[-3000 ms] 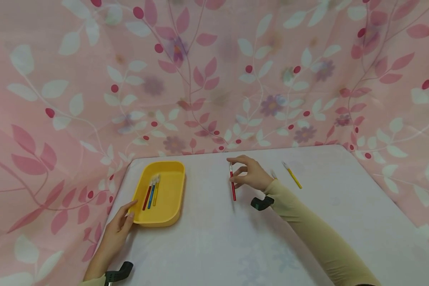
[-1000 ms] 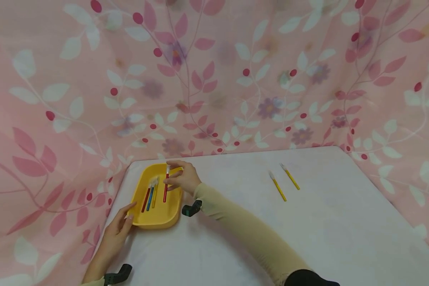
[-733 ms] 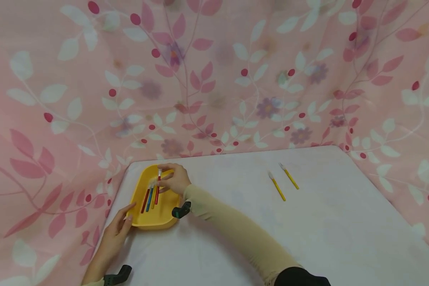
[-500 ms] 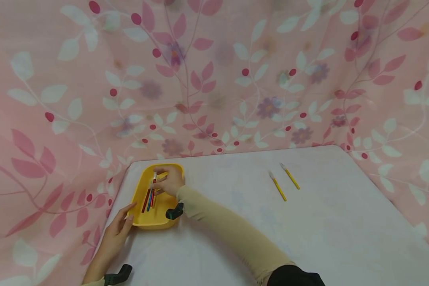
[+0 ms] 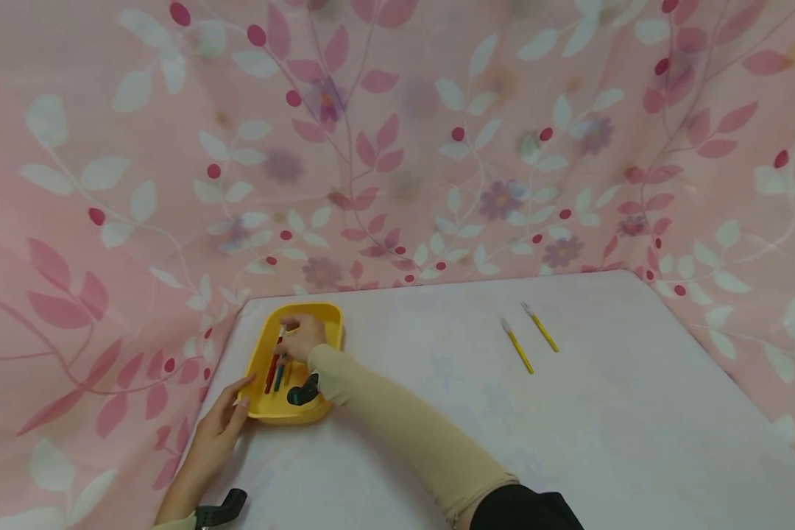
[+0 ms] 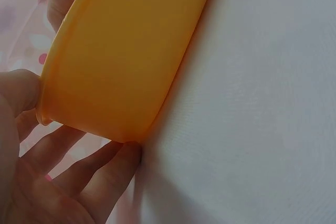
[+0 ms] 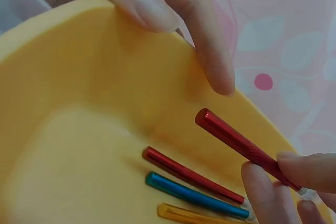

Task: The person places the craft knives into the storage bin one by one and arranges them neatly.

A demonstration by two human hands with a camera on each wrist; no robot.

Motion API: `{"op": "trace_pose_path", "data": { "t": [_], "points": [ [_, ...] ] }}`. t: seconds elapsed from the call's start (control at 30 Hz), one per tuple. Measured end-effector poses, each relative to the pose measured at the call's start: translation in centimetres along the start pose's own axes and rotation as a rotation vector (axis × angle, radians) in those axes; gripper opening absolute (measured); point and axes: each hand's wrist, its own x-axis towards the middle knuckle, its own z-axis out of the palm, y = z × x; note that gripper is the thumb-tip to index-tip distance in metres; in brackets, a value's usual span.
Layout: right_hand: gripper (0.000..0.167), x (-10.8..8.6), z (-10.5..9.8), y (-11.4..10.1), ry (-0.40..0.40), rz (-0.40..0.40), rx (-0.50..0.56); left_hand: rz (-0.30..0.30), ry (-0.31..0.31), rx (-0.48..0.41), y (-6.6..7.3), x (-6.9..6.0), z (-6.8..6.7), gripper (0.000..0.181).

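Observation:
My left hand [image 5: 213, 434] grips the near left corner of a yellow tray [image 5: 288, 418]; in the left wrist view its thumb lies at the rim and fingertips touch the lower edge of the wall. Over the tray, my right hand [image 5: 303, 340] pinches a red pen-like stick [image 7: 236, 142] near its pale end, tilted above the others. Beneath it lie a red stick [image 7: 191, 174], a blue stick [image 7: 197, 196] and a yellow stick [image 7: 191, 215], side by side. The right hand partly covers them in the head view.
Two yellow sticks with pale tips, one nearer [image 5: 520, 352] and one farther [image 5: 542, 329], lie apart on the white-covered table [image 5: 424, 368], right of the tray. A pink floral cloth [image 5: 397, 162] hangs behind and at the sides.
My right hand has carried the red stick leftward from the middle of the table into the tray area, then farther left over the lying sticks. The left hand has stayed at the tray.

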Motion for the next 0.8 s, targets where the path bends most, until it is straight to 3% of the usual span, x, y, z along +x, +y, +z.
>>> {"op": "trace_pose_path", "data": {
  "t": [0.13,0.33,0.8],
  "points": [
    [0.051,1.2,1.2,1.2,0.042,0.072,0.026,-0.022,-0.008,-0.008,-0.1,-0.2,0.1,0.051],
    [0.051,2.3,2.3,2.1,0.060,0.101,-0.053,-0.002,0.002,-0.011,0.0,-0.3,0.1,0.050],
    [0.057,2.6,3.2,2.7,0.037,0.040,-0.198,0.023,0.005,-0.023,-0.1,-0.3,-0.2,0.050]
  ]
}}
